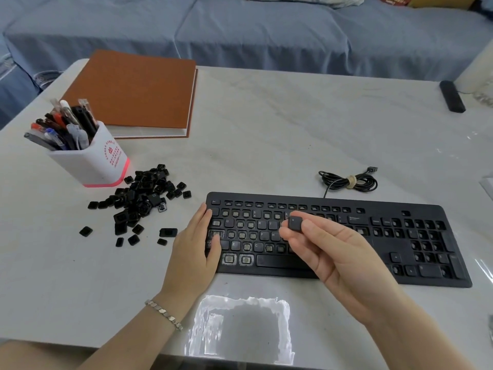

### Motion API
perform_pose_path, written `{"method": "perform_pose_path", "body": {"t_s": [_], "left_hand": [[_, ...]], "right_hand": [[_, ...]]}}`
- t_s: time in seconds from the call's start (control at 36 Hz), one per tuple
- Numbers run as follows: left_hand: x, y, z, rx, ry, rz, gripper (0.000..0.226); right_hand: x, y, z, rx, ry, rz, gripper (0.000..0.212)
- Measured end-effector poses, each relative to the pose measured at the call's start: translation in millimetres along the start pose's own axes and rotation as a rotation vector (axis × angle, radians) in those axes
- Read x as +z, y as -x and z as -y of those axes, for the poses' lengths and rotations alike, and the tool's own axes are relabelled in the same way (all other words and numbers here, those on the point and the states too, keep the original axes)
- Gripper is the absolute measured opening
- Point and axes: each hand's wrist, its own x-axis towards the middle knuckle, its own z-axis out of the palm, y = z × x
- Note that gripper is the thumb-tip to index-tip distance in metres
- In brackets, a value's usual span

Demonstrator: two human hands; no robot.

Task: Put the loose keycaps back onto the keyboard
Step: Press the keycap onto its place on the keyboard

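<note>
My right hand (pixel 328 249) is raised over the middle of the keyboard (pixel 373 206), palm turned up and towards me, and its fingers (pixel 285 232) and thumb pinch one black keycap (pixel 295 223) by its edges, so it is held clear above the number and letter rows rather than seated. My left hand (pixel 197 249) lies flat on the keyboard's left end, fingers straight and relaxed, grasping nothing, with the fingertips resting around the left-hand keys and the heel of the palm on the tabletop (pixel 266 129); a silver bracelet (pixel 164 313) sits on that wrist. The keyboard lies along the near side of the tabletop. Many of its sockets are bare, showing pale domes on the left half and dark recesses on the number pad, while a few letter keys, the space bar and some keys towards the right are in place. The loose keycaps (pixel 144 198) lie in a black heap on the tabletop to the left of the keyboard, with a few strays scattered nearer me. Just behind the heap stands a white pen cup (pixel 93 161), full of pens, and behind that lies a brown book (pixel 133 94). The keyboard's cable (pixel 349 181) is coiled and tied just beyond its far edge. A small black bar (pixel 452 96) lies at the far right corner.
</note>
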Motion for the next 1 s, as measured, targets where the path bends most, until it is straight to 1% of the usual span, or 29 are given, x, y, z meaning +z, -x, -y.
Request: {"method": "perform_pose_path", "body": {"t_s": [0.22,0.36,0.47,0.53,0.58,0.64,0.72,0.86,1.0], "left_hand": [[0,0,1,-0.016,-0.006,0.012,0.069],[-1,0,-1,-0.017,-0.018,0.016,0.067],[-2,0,-11,-0.056,0.009,0.015,0.050],[0,-1,-21,-0.071,-0.019,-0.021,0.050],[4,-4,-36,0.007,-0.061,-0.031,0.053],[13,-7,-52,0.112,-0.077,0.015,0.051],[30,-14,-78,0.205,-0.087,0.103,0.048],[62,-28,-113,0.289,-0.233,0.192,0.050],[87,-38,-129,0.339,-0.360,0.211,0.053]], "right_hand": [[-9,0,-4,-0.057,0.080,-0.052,0.028],[-21,-2,-9,-0.078,0.144,-0.065,0.018],[-36,-9,-14,-0.049,0.218,-0.126,0.022],[-47,-11,-15,-0.029,0.231,-0.156,0.020],[-60,-11,-15,-0.026,0.250,-0.188,0.021],[-73,-10,-13,-0.037,0.274,-0.231,0.023],[-95,-6,-5,-0.059,0.288,-0.309,0.021],[-134,-3,17,-0.129,0.297,-0.446,0.014],[-177,-3,44,-0.227,0.453,-0.542,0.009]]}}
